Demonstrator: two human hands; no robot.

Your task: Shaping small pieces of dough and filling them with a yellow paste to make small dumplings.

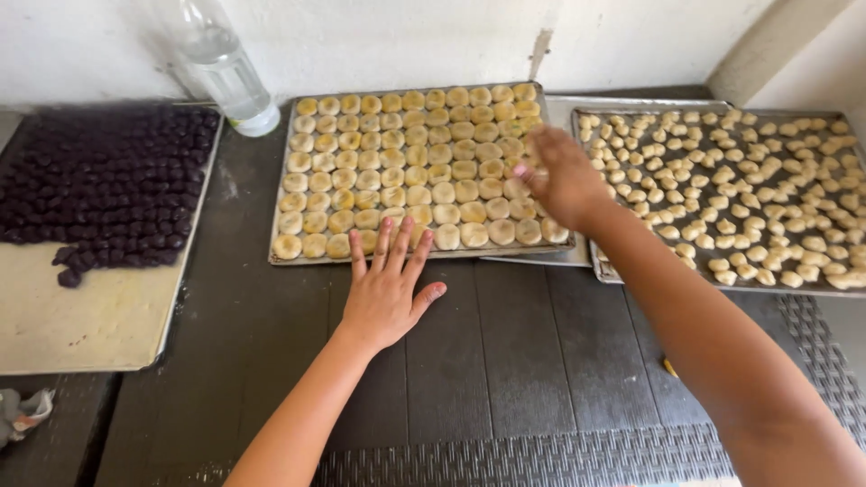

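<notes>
Flat on the dark table [505, 334], the left hand [388, 293] is spread wide, fingertips touching the middle tray [281, 194] of round dough pieces [410, 167]. The right hand [564, 180] is blurred over the tray's right edge; its grip cannot be told.

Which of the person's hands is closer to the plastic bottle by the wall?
Left. The left hand lies flat on the table below the bottle; the right hand is farther off, over the middle tray's right edge.

Dark slatted table [505, 343]: three trays [280, 230], bottle [225, 68], left hand [386, 293].
</notes>
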